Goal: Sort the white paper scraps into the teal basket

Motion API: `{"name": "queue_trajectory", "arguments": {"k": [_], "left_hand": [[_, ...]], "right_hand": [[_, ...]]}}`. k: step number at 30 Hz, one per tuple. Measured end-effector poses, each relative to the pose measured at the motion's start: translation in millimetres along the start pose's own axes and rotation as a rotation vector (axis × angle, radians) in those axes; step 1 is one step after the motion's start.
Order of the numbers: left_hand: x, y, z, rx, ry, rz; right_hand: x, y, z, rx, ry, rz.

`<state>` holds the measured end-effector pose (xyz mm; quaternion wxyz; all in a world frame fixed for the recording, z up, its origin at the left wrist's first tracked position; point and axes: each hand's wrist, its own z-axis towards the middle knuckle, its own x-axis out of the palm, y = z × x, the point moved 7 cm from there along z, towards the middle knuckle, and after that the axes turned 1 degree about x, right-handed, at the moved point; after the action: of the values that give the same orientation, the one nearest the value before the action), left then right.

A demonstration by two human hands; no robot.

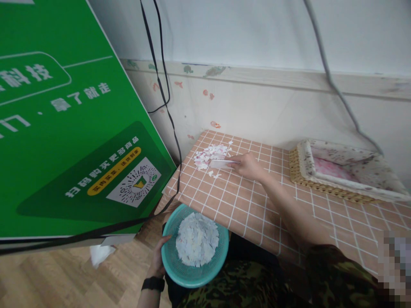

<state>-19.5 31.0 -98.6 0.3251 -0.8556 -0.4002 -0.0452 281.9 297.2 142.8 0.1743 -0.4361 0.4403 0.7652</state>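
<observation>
My left hand (158, 257), with a dark band at the wrist, grips the rim of a round teal plastic basket (194, 280). The basket sits just below the table's front edge and holds a heap of pale paper scraps (197, 240). Over the table, my right hand (249, 166) is closed on a thin, flat white piece like a card or scraper (221, 164). Its far end is at a pile of white and pink paper scraps (205, 155), and a few loose bits lie around it.
A brown checked cloth covers the table (247, 201). On its right side stands a lined wicker basket (334, 188) with something pink inside. A large green panel (80, 141) rises at the left, with black cables (173, 124) hanging beside it. A white bag-like object (100, 255) lies on the floor.
</observation>
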Motion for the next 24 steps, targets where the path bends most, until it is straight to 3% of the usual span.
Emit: {"name": "queue_trajectory", "arguments": {"k": [10,14,24], "left_hand": [[4.3,1.9,-2.3,-0.034,0.023,-0.019],[5.6,2.7,-1.9,-0.038,0.043,-0.005],[6.8,3.2,-3.1,-0.074,0.068,-0.033]], "right_hand": [[-11.7,-3.0,-1.3,0.099,0.018,0.05],[-5.6,0.9,-0.9,0.064,0.045,0.043],[-6.2,-9.6,0.4,0.045,-0.055,0.05]]}}
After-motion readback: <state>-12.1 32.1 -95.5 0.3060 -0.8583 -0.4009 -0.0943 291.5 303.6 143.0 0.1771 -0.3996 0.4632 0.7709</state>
